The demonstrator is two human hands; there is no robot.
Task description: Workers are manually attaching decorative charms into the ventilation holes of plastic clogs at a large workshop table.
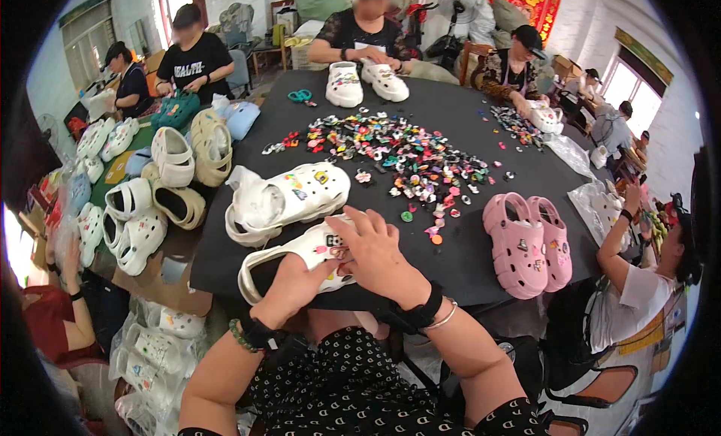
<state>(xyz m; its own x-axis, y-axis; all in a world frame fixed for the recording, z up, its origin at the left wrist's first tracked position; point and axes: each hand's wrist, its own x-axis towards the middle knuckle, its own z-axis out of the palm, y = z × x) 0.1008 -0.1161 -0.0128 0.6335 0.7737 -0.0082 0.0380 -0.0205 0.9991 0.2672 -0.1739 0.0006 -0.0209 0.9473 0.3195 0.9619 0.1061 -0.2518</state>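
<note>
The person's left hand (pixel 294 287) grips the near white clog (pixel 306 250) at the desk's (pixel 464 259) near edge, thumb pressed on top. The right hand (pixel 379 254) arches over its toe, fingers half-bent; whether it pinches a charm, I cannot tell. From that clog, another white clog (pixel 315 194) lies at twelve o'clock, loose charms (pixel 409 152) toward one, pink clogs (pixel 517 248) at three.

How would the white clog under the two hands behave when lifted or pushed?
The white clog is probably light for its size: its opening shows a hollow inside. Its rim has an even curve, so it may be springy rather than floppy. Long and low, it seems unlikely to roll.
</note>
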